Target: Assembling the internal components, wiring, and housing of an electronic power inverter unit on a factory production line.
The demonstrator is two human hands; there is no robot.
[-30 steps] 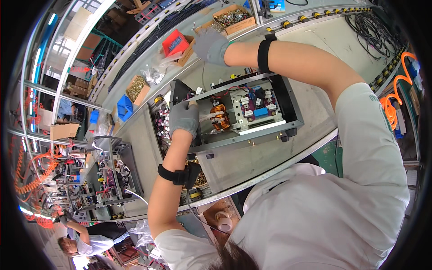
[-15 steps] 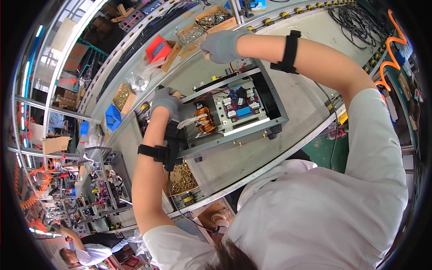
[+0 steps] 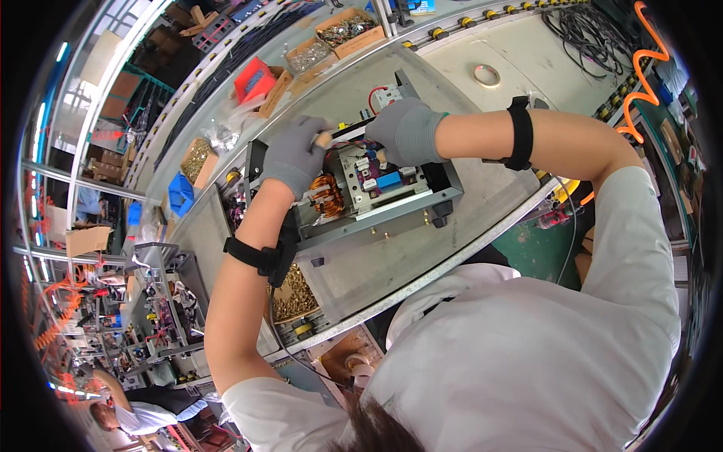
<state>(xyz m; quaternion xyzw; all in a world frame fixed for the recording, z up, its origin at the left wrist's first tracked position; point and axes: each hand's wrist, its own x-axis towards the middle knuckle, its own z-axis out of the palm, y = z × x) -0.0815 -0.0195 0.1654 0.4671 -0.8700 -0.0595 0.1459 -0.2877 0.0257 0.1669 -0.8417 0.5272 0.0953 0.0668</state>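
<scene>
An open grey metal chassis (image 3: 369,223) lies on the bench, with a circuit board (image 3: 389,179) carrying a blue block and a copper-wound coil (image 3: 327,196) inside. Both hands wear grey gloves that leave some fingertips bare. My left hand (image 3: 295,157) is above the chassis's far left side, beyond the coil, its fingers curled closed. Over the right part of the board is my right hand (image 3: 405,132), fingers bent down and closed among the thin wires (image 3: 351,145). Whatever either hand pinches is hidden or too small to name.
Along the far side stand a red bin (image 3: 254,81), cardboard boxes of small parts (image 3: 349,34) and a blue bin (image 3: 181,194). Brass-coloured fittings (image 3: 294,295) fill a box near my left forearm. A tape roll (image 3: 486,75) and black cables (image 3: 584,38) lie right. A co-worker (image 3: 143,418) is lower left.
My right hand has come from beyond the chassis's far edge down over the board. My left hand has moved up and right, above the chassis. The chassis appears slightly farther left.
</scene>
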